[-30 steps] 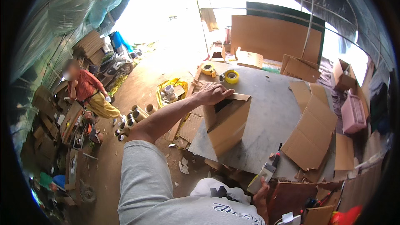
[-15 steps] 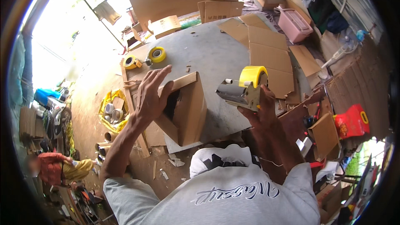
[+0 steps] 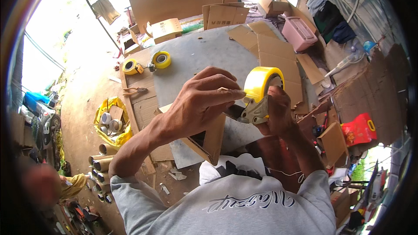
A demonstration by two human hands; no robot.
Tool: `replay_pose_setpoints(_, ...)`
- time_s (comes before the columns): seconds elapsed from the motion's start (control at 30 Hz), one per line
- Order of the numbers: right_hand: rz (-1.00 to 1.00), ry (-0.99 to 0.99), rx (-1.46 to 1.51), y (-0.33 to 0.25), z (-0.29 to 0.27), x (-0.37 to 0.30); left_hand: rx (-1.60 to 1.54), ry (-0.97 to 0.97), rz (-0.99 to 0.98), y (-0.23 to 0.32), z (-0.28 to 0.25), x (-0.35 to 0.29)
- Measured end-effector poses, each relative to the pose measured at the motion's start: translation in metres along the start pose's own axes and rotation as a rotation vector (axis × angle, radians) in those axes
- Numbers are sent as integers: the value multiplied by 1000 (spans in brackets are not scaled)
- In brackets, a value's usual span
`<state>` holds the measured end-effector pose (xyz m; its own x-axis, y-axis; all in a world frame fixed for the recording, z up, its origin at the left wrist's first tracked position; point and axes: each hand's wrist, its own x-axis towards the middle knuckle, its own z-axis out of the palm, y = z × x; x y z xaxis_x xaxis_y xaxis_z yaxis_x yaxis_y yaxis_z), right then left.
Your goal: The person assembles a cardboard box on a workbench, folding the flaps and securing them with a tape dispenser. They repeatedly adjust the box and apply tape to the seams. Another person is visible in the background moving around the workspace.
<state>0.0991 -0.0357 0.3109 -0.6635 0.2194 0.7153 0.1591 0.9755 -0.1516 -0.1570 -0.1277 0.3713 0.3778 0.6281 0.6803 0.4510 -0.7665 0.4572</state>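
Observation:
My right hand (image 3: 278, 109) is closed round a hand-held tape dispenser (image 3: 254, 111) loaded with a wide yellow tape roll (image 3: 257, 83). My left hand (image 3: 202, 98) reaches across to the dispenser's front, its fingers bent and their tips close together by the roll. Whatever lies between those fingertips is hidden. Below the two hands, a small cardboard box (image 3: 216, 135) stands tilted at the near edge of the grey tabletop (image 3: 185, 63). My left hand and forearm cover part of it, and a dark opening shows in its side.
Two more yellow tape rolls (image 3: 161, 59) and pliers (image 3: 136, 90) lie at the table's left side. Flattened cardboard (image 3: 278, 58) covers the right side, near a pink bin (image 3: 299, 34). A yellow bag (image 3: 126, 135) of used rolls and several cardboard tubes (image 3: 102, 165) sit on the floor.
My left hand has moved right, from above the box to the dispenser, and its fingers have bent in. The dispenser has turned in my right hand. The box has shifted slightly right and nearer.

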Motion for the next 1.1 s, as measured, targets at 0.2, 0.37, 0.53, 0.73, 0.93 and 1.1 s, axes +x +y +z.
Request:
replay_pose_setpoints(0.2, 53, -24, 43, -3, 0, 11, -57, 4, -46, -15, -7, 12)
replay_pose_setpoints(0.37, 307, -157, 71, -25, -11, 21, 13, 109, -68, -17, -11, 27)
replay_pose_setpoints(0.53, 864, -306, 495, -46, -37, 45, 56, 185, -156, -26, -20, 37)
replay_pose_setpoints(0.73, 1065, -406, 858, -43, -54, 28, 19, 174, -523, -54, -47, 37)
replay_pose_setpoints(0.93, 1354, -551, 1228, -42, -70, 47, 27, 87, -773, -85, -68, 29)
replay_pose_setpoints(1.1, 1520, -526, 1492, -41, -50, 47, 72, -114, -923, -109, -69, 15)
